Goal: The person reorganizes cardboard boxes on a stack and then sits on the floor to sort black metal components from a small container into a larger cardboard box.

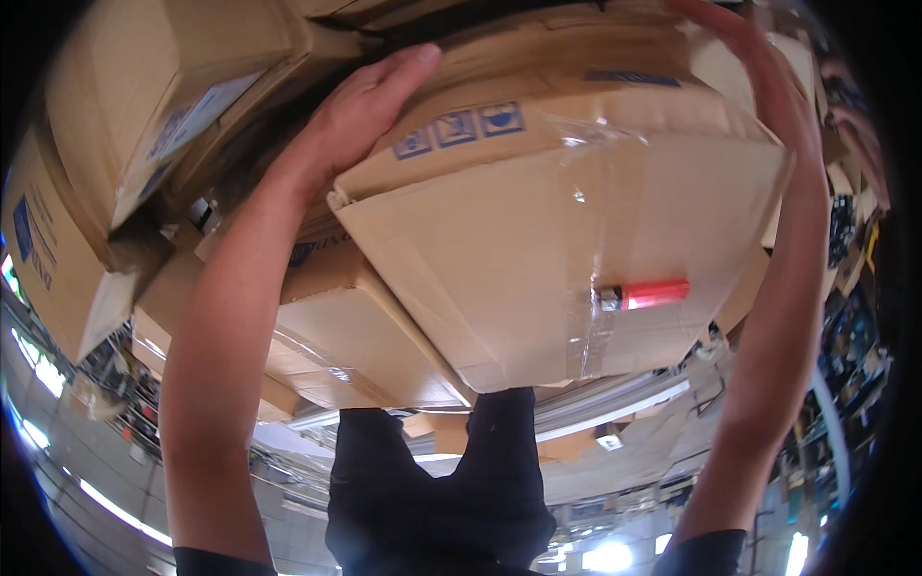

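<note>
A large cardboard box (499,240) fills the middle, sealed with clear tape and printed with blue symbols along its upper part. My left hand (370,106) presses against its left side, fingers together and pointing toward the far end. On the opposite side my right hand (735,34) reaches round the far right corner; its fingertips are partly cut off at the upper edge. The box is gripped between both hands. A small red cylinder with a metal end (656,294), much like a lighter, lies on the box's near face.
Another taped carton (360,336) sits below and left, close against the held box. Further cartons (144,86) are stacked at the left, one with a white label. Cluttered shelving (850,240) stands at the right. My dark-clothed legs (432,490) show below.
</note>
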Action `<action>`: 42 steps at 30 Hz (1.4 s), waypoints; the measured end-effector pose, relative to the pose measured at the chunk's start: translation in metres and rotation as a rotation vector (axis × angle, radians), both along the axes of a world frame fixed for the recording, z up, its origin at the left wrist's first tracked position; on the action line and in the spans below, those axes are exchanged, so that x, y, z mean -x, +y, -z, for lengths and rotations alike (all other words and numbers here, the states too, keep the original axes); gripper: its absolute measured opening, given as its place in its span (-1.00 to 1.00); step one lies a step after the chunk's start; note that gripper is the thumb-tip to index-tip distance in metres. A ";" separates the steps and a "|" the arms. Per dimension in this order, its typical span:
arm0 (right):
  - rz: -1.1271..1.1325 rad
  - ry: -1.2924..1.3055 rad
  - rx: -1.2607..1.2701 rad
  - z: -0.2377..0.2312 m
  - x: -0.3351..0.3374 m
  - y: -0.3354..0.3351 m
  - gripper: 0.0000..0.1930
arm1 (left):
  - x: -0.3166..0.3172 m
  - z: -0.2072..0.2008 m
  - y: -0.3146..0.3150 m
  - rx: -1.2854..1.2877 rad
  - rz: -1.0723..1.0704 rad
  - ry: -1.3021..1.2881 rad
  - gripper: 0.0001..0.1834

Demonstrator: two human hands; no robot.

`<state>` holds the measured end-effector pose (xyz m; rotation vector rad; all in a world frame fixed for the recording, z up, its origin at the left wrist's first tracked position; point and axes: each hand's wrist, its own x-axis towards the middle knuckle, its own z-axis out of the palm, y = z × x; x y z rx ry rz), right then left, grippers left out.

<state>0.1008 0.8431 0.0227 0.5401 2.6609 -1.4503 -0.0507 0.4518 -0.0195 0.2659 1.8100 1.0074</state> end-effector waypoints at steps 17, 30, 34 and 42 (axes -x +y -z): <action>-0.604 0.096 -0.753 0.026 0.019 -0.065 -0.68 | -0.037 -0.025 -0.001 0.320 0.517 0.564 -0.36; -0.341 0.417 -0.542 0.045 0.007 -0.063 -0.73 | -0.033 -0.014 -0.007 0.201 0.519 0.592 -0.39; -0.289 0.422 -0.547 0.051 0.009 -0.066 -0.71 | -0.032 -0.018 -0.006 0.209 0.522 0.570 -0.38; -0.288 0.404 -0.595 0.053 0.014 -0.070 -0.71 | -0.029 -0.017 -0.012 0.205 0.517 0.588 -0.39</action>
